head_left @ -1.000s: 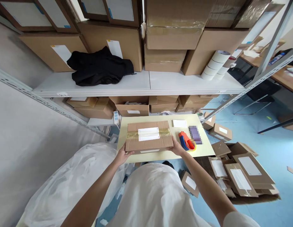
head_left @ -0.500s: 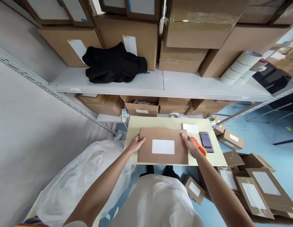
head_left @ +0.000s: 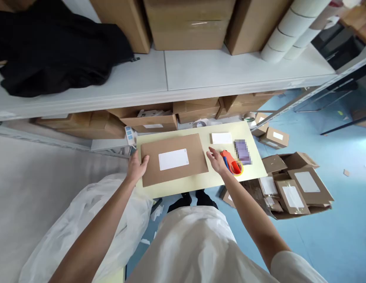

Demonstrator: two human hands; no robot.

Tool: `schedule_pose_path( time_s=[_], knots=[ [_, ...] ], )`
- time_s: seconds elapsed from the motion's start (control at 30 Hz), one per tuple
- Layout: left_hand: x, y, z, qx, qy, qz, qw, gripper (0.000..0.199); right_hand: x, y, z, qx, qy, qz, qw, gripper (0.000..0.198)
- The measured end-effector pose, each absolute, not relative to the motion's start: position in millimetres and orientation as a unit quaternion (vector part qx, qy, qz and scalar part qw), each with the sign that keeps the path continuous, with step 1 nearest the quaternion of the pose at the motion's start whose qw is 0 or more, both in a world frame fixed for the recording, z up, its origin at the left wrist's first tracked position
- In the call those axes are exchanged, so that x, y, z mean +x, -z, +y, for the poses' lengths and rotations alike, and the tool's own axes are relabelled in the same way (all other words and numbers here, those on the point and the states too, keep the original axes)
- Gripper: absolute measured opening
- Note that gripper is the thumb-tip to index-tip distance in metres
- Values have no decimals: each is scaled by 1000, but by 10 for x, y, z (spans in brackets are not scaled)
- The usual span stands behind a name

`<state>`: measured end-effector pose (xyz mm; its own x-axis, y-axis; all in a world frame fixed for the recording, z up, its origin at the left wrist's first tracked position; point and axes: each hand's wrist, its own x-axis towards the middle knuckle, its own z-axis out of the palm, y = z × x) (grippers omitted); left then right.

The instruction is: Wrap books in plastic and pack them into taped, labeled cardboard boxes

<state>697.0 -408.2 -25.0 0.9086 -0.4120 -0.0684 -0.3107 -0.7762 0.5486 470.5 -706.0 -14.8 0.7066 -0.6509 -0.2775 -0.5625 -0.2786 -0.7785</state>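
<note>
A flat brown cardboard box (head_left: 196, 157) with a white label (head_left: 173, 159) on top lies on the pale yellow table (head_left: 168, 192). My left hand (head_left: 136, 168) grips its left edge, thumb over the top face and fingers down the side. Just off the right edge, my right hand (head_left: 217, 161) is open with its fingers apart, holding nothing. Close beside that hand lies a red tape dispenser (head_left: 228, 157) with a yellow ring and a blue part. A stack of white labels (head_left: 221, 138) and a blurred-out phone (head_left: 242, 151) are at the table's right.
Above the table's back edge runs a grey shelf (head_left: 195, 76) with boxes, a black garment (head_left: 59, 51) and white rolls (head_left: 293, 29). An open carton of flattened boxes (head_left: 307, 186) stands on the floor at right. White plastic sheeting (head_left: 91, 220) bulges at left.
My right hand has let go of the box's right edge and opened beside it. My left hand still holds the left edge. The view has tilted down and turned to the right.
</note>
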Motion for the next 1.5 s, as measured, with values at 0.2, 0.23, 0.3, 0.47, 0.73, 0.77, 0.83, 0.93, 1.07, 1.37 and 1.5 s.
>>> schedule_pose_path(
  time_s=[0.2,0.23,0.3,0.47,0.73,0.77,0.83,0.93,1.07,1.37,1.5],
  knots=[
    [6900,-184,-5003,907,39,-367,201,62,3705,428,-7341,-896,-9,411,170,40],
    [6870,-220,-5233,898,54,-396,181,62,3651,480,-7358,-893,-49,417,162,41],
    [6796,-224,-5652,878,88,-450,138,61,3650,580,-7376,-884,-116,422,162,45],
    [6621,-40,-6099,881,101,-458,66,57,3866,743,-7446,-862,-186,425,205,31],
    [6421,-182,-6105,887,141,-434,74,57,3799,591,-7743,-797,-21,318,513,20],
    [6371,-259,-6169,888,142,-430,83,57,3760,583,-7780,-754,-3,301,583,21],
    [6261,-427,-6355,882,159,-431,103,58,3679,598,-7827,-671,23,272,690,23],
    [6112,-615,-6710,850,281,-418,153,61,3580,664,-7826,-589,23,265,763,28],
    [5997,-647,-7108,786,473,-363,165,54,3516,727,-7768,-542,30,281,791,31],
    [6043,-481,-7655,724,436,-534,-22,30,3625,774,-7688,-466,117,315,819,43],
    [6165,-216,-7738,711,450,-527,-120,35,3738,787,-7627,-347,114,397,842,54]
  ],
)
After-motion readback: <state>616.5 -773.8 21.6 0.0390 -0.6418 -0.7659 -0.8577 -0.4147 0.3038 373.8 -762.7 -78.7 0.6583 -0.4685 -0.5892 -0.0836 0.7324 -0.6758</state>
